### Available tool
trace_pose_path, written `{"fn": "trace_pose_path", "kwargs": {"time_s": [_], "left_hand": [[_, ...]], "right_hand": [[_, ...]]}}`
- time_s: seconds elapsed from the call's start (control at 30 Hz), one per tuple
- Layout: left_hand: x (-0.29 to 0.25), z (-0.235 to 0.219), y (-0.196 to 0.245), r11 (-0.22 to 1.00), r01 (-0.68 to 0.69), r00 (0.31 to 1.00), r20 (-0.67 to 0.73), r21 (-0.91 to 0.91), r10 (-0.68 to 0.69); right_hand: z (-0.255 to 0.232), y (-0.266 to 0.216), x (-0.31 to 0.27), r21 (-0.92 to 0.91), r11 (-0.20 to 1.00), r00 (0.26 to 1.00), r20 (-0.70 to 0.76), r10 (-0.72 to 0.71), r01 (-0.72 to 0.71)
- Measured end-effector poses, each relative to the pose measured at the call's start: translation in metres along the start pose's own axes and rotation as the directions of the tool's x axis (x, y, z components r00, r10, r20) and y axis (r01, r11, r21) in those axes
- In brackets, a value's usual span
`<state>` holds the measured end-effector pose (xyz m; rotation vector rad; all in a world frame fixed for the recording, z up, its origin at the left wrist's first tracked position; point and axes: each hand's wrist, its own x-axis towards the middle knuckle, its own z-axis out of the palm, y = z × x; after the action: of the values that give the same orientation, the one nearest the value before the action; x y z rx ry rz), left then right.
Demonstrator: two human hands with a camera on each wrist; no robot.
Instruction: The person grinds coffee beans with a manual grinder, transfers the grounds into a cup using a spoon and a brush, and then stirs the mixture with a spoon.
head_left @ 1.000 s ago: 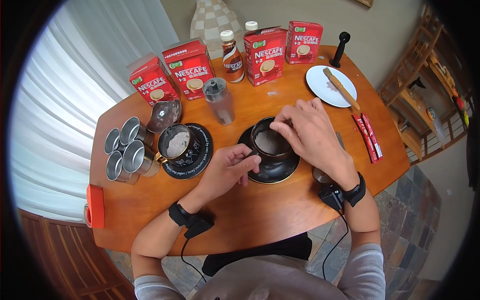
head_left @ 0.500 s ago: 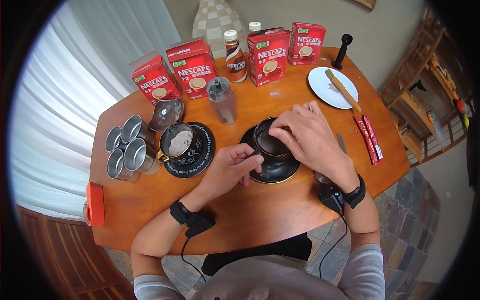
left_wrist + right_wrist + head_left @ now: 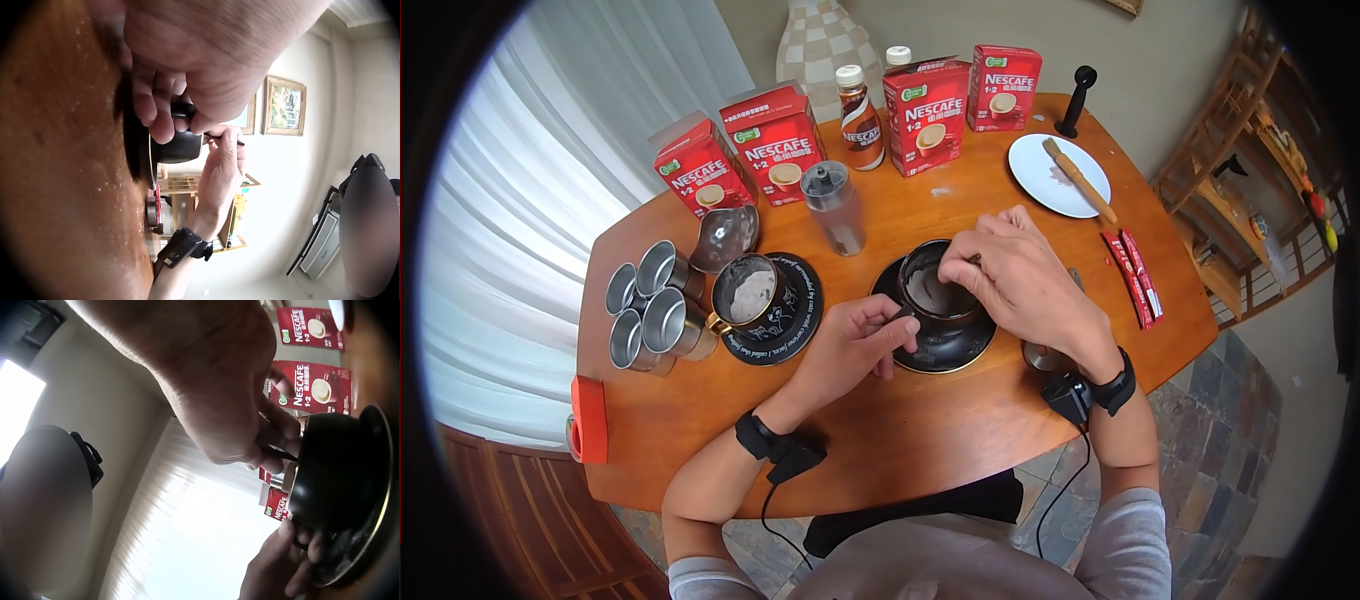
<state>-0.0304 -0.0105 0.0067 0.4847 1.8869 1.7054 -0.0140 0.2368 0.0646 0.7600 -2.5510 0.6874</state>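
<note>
A black cup (image 3: pixel 328 475) with a gold rim stands on a black saucer (image 3: pixel 945 358), greyish content inside it. My left hand (image 3: pixel 858 338) pinches the cup's handle (image 3: pixel 183 110) between thumb and fingers. Over the cup's mouth, my right hand (image 3: pixel 1022 275) pinches a thin dark utensil (image 3: pixel 240 143), whose lower end is hidden in the cup. To the left, a second dark cup (image 3: pixel 722 300) with a gold handle holds a pale powdery mass and sits on a black saucer (image 3: pixel 802 310) with white lettering.
Behind the cups stand a grey-topped cylinder (image 3: pixel 836 215), red Nescafe boxes (image 3: pixel 930 120) and a coffee bottle (image 3: pixel 861 125). Several metal cups (image 3: pixel 665 320) and a dark bowl (image 3: pixel 728 238) are at left. At right lie a brush (image 3: pixel 1082 182) on a white plate (image 3: pixel 1030 185) and red sachets (image 3: pixel 1138 280).
The right hand has shifted slightly at the cup's mouth, and the utensil's top end now shows above its fingers. The left hand keeps its hold on the handle. The head view has tilted a little.
</note>
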Motion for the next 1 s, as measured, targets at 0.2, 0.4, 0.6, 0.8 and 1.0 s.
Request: {"fn": "trace_pose_path", "kwargs": {"time_s": [0.2,0.4,0.6,0.8,1.0], "left_hand": [[0.001,0.002,0.006,0.999,0.034,0.999,-0.02,0.016,-0.033],[0.001,0.001,0.004,0.999,0.044,0.999,-0.025,-0.002,-0.044],[0.001,0.0,0.007,0.998,0.065,0.998,-0.019,0.008,-0.065],[-0.001,0.0,0.005,0.999,0.038,0.999,-0.018,-0.03,-0.038],[-0.006,0.005,0.009,1.0,0.031,0.999,-0.04,0.001,-0.031]], "right_hand": [[-0.003,0.002,-0.001,0.054,0.996,0.993,0.086,-0.075,0.071],[0.001,0.001,-0.001,0.053,0.996,0.996,0.048,-0.078,0.076],[0.002,0.002,0.001,0.06,0.995,0.995,0.047,-0.088,0.086],[-0.005,0.003,-0.003,0.15,0.987,0.991,0.111,-0.079,0.062],[-0.012,0.002,0.0,-0.031,0.997,0.997,0.052,-0.064,0.065]]}}
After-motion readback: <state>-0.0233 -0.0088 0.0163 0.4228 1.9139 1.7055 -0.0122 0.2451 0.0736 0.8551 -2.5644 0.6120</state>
